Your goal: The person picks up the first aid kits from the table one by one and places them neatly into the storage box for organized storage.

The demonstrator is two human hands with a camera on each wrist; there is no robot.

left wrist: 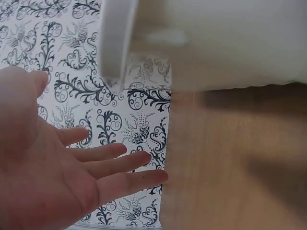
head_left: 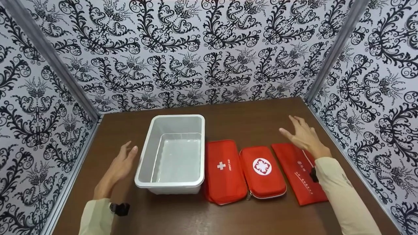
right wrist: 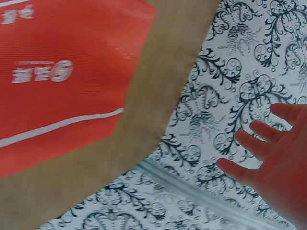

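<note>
A white plastic tub (head_left: 170,183) stands on the brown table, with nothing inside it. Just left of its rim my left hand (head_left: 120,164) hovers, fingers extended and holding nothing; the left wrist view shows the palm (left wrist: 53,177) beside the tub's wall (left wrist: 230,43). Over the far end of a flat red pouch (head_left: 302,176) is my right hand (head_left: 303,135), its fingers spread and nothing in them. In the right wrist view that pouch (right wrist: 72,96) lies left of the fingers (right wrist: 254,143). Between tub and pouch lie a red first aid bag (head_left: 225,182) and a red zip case (head_left: 264,182) with a white round emblem.
The brown table (head_left: 183,215) is enclosed by patterned walls (head_left: 209,52) at the back and both sides, with grey metal strips along the corners. The first aid bag lies right against the tub's right side, and the zip case adjoins the bag.
</note>
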